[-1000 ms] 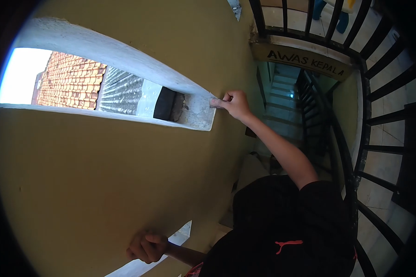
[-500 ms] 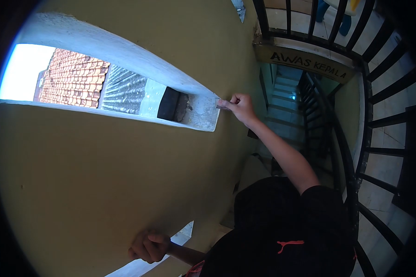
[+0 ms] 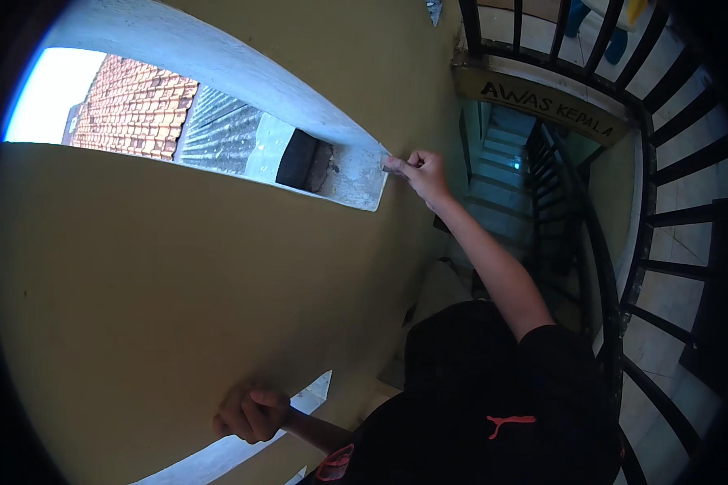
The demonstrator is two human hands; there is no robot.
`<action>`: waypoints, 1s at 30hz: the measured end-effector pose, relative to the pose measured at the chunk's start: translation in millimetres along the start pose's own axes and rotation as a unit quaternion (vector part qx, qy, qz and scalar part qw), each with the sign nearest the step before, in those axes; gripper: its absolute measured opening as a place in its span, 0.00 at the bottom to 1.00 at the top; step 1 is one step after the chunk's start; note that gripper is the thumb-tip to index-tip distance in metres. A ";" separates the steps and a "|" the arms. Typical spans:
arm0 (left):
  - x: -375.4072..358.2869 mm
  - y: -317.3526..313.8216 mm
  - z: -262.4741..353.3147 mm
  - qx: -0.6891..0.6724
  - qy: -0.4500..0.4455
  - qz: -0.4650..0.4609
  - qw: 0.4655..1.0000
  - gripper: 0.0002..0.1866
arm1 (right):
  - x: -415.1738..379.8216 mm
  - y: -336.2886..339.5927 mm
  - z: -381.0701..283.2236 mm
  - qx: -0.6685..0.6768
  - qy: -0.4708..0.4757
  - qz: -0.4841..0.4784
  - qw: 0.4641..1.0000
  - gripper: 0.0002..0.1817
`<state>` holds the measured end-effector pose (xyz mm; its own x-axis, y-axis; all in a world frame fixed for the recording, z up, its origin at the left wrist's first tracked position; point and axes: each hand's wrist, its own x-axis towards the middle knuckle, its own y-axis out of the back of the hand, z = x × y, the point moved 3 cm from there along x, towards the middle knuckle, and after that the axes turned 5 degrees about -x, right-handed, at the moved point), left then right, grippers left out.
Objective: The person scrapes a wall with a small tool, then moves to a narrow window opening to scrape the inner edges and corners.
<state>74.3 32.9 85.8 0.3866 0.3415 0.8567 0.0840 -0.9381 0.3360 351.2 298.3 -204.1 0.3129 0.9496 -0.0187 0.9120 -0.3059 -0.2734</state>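
Observation:
My right hand point(image 3: 423, 176) reaches out to the near end of a narrow window opening point(image 3: 356, 174). Its fingers are pinched at the opening's white corner edge, around something small that I cannot make out. Lower down, my left hand point(image 3: 253, 413) is curled closed close to the olive-brown wall point(image 3: 162, 275), just above a second white-edged opening point(image 3: 311, 394). Whatever its fingers may hold is hidden.
Right of me, a black metal railing point(image 3: 659, 218) curves around a stairwell. Stairs point(image 3: 497, 178) lead down below a beam point(image 3: 542, 101) lettered "AWAS KEPALA". Tiled roofing point(image 3: 141, 105) and corrugated sheet point(image 3: 218, 133) show through the opening. A dark block point(image 3: 299, 160) sits inside it.
The view has shifted slightly, so the opening sits higher in the picture. My right hand stays pinched at its corner. My left hand remains closed and appears slightly higher and further left.

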 end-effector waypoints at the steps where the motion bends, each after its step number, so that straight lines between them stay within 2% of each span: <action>1: -0.9 2.2 0.3 0.000 0.002 -0.004 1.000 0.14 | 3.4 -0.7 3.1 -0.008 0.005 -0.009 1.000 0.32; 4: -1.1 -3.8 -0.9 0.000 0.016 0.027 1.000 0.14 | -23.4 -10.0 -1.1 -0.134 0.116 -0.123 0.976 0.30; 5: -2.2 -3.7 -0.7 -0.004 0.023 0.039 0.999 0.14 | -22.2 -6.4 -1.3 -0.117 0.098 -0.142 0.978 0.30; 8: -0.5 -2.5 0.6 -0.001 0.018 0.030 0.999 0.13 | 4.7 10.5 -7.7 -0.060 0.016 -0.004 0.998 0.33; 9: -1.7 0.2 1.1 -0.002 0.023 0.027 0.999 0.13 | 2.3 7.0 -4.6 -0.033 0.018 -0.007 0.999 0.33; 12: -1.9 -0.8 -0.4 -0.001 0.021 0.019 1.000 0.12 | -29.7 -12.3 -4.0 -0.133 0.096 -0.195 0.967 0.31; 13: -2.3 0.8 -1.3 0.000 0.014 0.009 1.000 0.12 | -23.7 -7.6 -4.2 -0.135 0.092 -0.192 0.968 0.30; 16: -3.5 -3.1 1.7 -0.003 0.014 0.021 1.000 0.13 | 0.3 1.3 -4.4 -0.006 -0.017 -0.006 1.000 0.31; 17: -3.9 -1.1 0.1 0.002 0.014 0.030 0.999 0.13 | -4.7 -4.6 -3.1 0.039 -0.012 0.009 0.999 0.31; 20: -6.1 -1.4 -1.4 -0.013 0.017 0.031 0.999 0.14 | -25.5 -12.5 -1.0 -0.115 0.065 -0.125 0.983 0.32; 21: -7.3 0.2 -0.9 -0.011 0.017 0.027 0.999 0.14 | -25.5 -7.3 1.7 -0.090 0.018 -0.143 0.985 0.32; 24: -5.2 -1.2 -2.1 -0.007 0.015 0.029 0.999 0.15 | -18.3 -0.2 0.1 -0.104 0.058 0.048 0.992 0.32; 25: -4.8 -1.2 -1.4 -0.003 0.015 0.031 0.999 0.15 | -15.4 3.4 2.6 -0.060 0.023 0.190 0.980 0.29; 28: -5.9 0.9 -0.7 -0.005 0.012 0.033 0.999 0.16 | 0.2 10.3 -19.3 0.177 -0.094 0.208 0.957 0.26; 30: -4.7 -2.0 -1.5 -0.005 0.005 0.034 0.999 0.15 | 8.0 11.9 -32.2 0.172 -0.086 0.137 0.972 0.25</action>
<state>71.0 33.3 81.7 0.3815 0.2770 0.8819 0.0491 -0.9588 0.2799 373.1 300.1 -176.5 0.4552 0.8426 -0.2877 0.6494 -0.5352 -0.5402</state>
